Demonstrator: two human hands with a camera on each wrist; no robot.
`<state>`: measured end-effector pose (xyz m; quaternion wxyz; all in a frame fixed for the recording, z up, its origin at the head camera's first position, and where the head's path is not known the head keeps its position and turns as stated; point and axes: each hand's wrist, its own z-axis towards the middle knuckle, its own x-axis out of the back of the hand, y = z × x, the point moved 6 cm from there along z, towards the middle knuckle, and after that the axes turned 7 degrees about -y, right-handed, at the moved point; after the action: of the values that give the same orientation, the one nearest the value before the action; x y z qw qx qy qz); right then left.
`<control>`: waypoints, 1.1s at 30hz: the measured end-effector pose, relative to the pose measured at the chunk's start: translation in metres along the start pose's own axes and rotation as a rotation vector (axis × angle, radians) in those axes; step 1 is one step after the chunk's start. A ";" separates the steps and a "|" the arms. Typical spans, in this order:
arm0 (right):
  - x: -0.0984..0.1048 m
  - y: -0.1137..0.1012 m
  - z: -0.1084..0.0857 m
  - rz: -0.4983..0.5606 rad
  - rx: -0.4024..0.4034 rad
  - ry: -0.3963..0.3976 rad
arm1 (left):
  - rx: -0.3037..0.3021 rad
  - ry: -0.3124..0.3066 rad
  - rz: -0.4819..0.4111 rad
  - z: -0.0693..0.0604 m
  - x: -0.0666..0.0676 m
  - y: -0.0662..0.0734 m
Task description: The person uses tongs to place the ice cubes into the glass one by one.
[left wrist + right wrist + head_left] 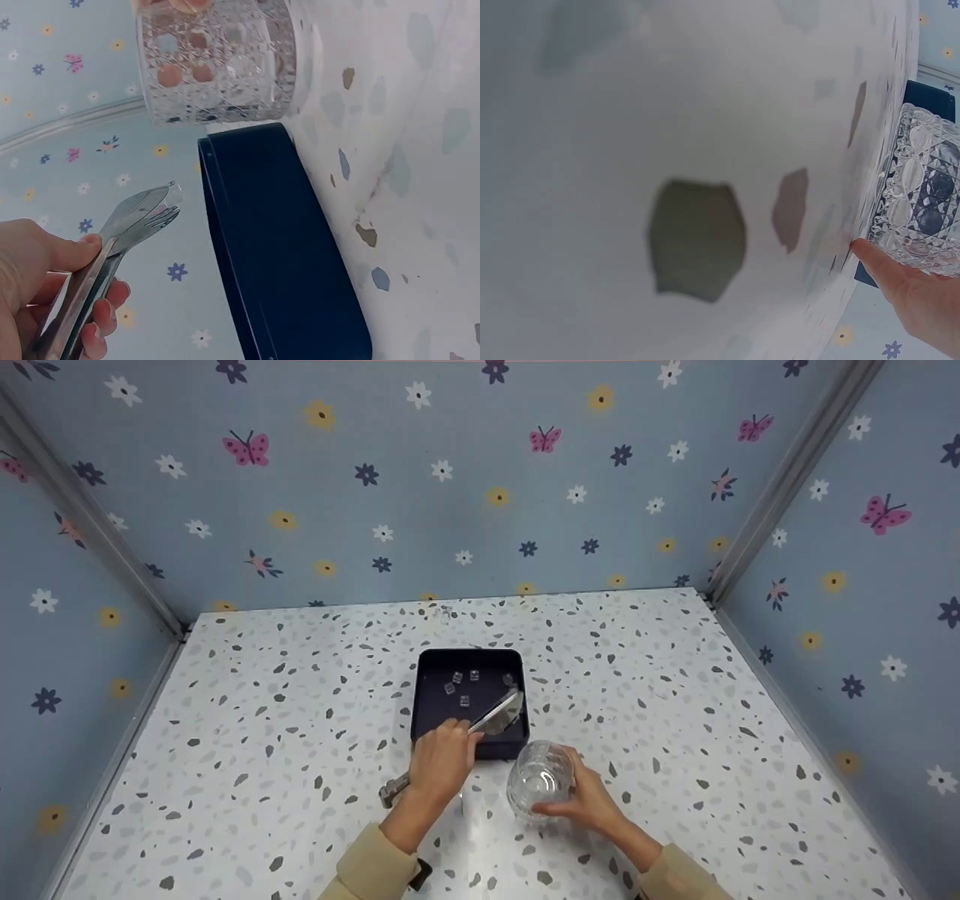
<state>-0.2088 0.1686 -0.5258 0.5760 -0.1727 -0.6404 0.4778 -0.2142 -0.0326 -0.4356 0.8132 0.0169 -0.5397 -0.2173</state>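
My left hand (442, 761) grips metal serving tongs (496, 715) above the right side of a dark rectangular tray (431, 716). The left wrist view shows a small clear cube (174, 196) pinched between the tips of the tongs. Several clear cubes (464, 700) lie loose on the tray's floor. My right hand (592, 802) holds a clear patterned glass (541, 780) by its side, just in front of the tray's near right corner. In the right wrist view the glass (922, 187) shows its cut texture, and the fingertips lie close to the table.
The table (300, 810) has a white terrazzo-look top. Blue walls (465, 465) printed with flowers and butterflies stand at the back and both sides. Grey metal corner posts (795, 472) join them.
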 end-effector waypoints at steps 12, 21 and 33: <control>0.005 -0.020 -0.002 0.030 0.011 -0.005 | -0.049 -0.001 -0.035 -0.009 0.008 0.015; -0.002 0.014 0.001 0.009 0.011 -0.003 | -0.074 -0.009 -0.053 -0.017 0.009 0.023; -0.003 0.015 0.001 -0.014 -0.004 -0.015 | -0.110 -0.008 -0.064 -0.025 0.009 0.032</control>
<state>-0.2141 0.1728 -0.5396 0.5740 -0.1658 -0.6470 0.4737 -0.1780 -0.0120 -0.4294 0.8034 -0.0113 -0.5292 -0.2727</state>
